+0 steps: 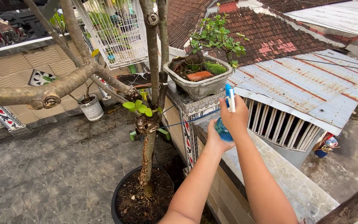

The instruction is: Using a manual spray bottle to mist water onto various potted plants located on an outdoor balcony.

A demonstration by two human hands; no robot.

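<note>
A grey stone planter (199,87) sits on top of a patterned ledge (193,108) at the edge of the roof terrace. Inside it is dark soil, a patch of green moss, a flat orange piece and a small leafy tree (216,35). A big black pot (119,197) stands on the tiled floor (50,161), full of brown soil, and a tall bare tree (152,95) with a few bright green leaves grows out of it. Farther back is a small white pot (92,108) with a thin plant in it. A white wire cage (114,29) hangs up behind the branches. The person holds a blue spray bottle (225,120) up in front of the grey planter, just below its rim. The right hand (235,116) is wrapped around the top part of the bottle, with the fingers closed on the white and blue spray head. The left hand (217,139) cups the round blue bottom of the bottle from below, its fingers closed around it too. The bottle stands upright between both hands, above the ledge, near the planter but not touching it.
</note>
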